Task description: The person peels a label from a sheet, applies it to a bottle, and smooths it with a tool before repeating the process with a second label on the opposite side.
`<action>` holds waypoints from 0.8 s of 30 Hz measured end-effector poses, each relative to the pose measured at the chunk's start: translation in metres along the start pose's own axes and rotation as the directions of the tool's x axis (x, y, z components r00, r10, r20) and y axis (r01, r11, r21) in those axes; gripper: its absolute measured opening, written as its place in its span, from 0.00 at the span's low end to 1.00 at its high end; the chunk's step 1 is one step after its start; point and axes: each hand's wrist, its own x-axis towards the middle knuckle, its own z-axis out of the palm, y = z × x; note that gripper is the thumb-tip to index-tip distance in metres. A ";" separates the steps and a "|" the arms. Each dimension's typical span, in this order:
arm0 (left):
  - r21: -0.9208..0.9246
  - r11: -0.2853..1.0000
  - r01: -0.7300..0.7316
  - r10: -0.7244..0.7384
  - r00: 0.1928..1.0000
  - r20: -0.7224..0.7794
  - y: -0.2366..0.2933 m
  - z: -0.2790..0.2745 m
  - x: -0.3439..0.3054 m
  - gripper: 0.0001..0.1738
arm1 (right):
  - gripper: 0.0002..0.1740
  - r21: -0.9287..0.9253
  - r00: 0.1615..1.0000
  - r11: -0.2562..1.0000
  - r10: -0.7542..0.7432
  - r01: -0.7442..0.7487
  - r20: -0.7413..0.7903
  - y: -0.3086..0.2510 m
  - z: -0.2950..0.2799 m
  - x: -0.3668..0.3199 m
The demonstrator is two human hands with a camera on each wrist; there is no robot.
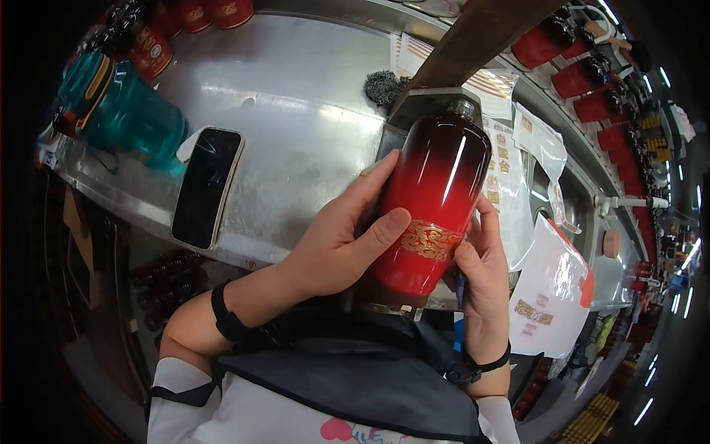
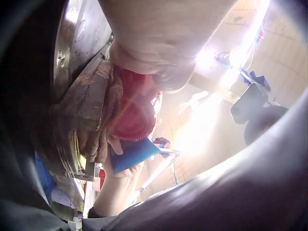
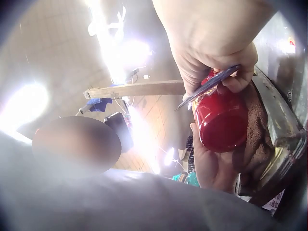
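A glossy bottle [image 1: 438, 174], red shading to black at the shoulder, is held between the two hands, its clear neck pointed away from the body and its base turned toward it. By the left hand [image 1: 336, 240] it is clasped from the left: the thumb is laid across the front, the other fingers are set along the far side, and the forearm is slanted in from the lower left. Under that thumb's tip and toward the right fingers, a gold scrollwork band [image 1: 427, 240] is seen. By the right hand [image 1: 484, 272], brought up from below with its fingers bent, a thin blue flat plate [image 2: 137, 155] is pinched near the base, its thumb set close to the band's right end. A black strap is worn on each wrist. Just beneath the fingers, a brown textured cloth [image 3: 258, 132] is pressed up against the bottle. To the right of the right fingers, a white sheet [image 1: 555, 292] printed with gold is hung. Left of the left fingers, a black-screened phone [image 1: 208, 189] is laid on the silver metal table [image 1: 296, 140]; beyond it a translucent teal jug [image 1: 144, 122] is placed. Past the fingertips, near the neck, a dark grey scourer [image 1: 383, 87] and a brown beam [image 1: 473, 43] are seen, and farthest off, red bottles [image 1: 580, 78] are lined up.
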 end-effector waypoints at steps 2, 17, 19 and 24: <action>-0.025 1.000 0.013 -0.013 1.000 0.003 0.001 -0.001 0.000 0.41 | 0.47 0.006 1.000 1.000 0.003 -0.003 0.008 0.000 0.000 0.000; -0.006 1.000 0.017 -0.017 0.999 0.027 0.004 -0.007 0.000 0.45 | 0.46 0.055 1.000 0.998 0.006 -0.005 -0.017 0.002 0.005 0.004; 0.047 0.999 0.000 -0.002 0.999 0.035 0.003 -0.007 0.000 0.46 | 0.46 0.059 1.000 0.998 0.029 -0.029 0.001 0.001 0.004 0.004; 0.074 0.997 0.009 -0.011 0.999 0.033 0.005 -0.007 0.001 0.48 | 0.45 0.040 1.000 0.999 0.024 -0.023 -0.009 0.000 0.008 0.005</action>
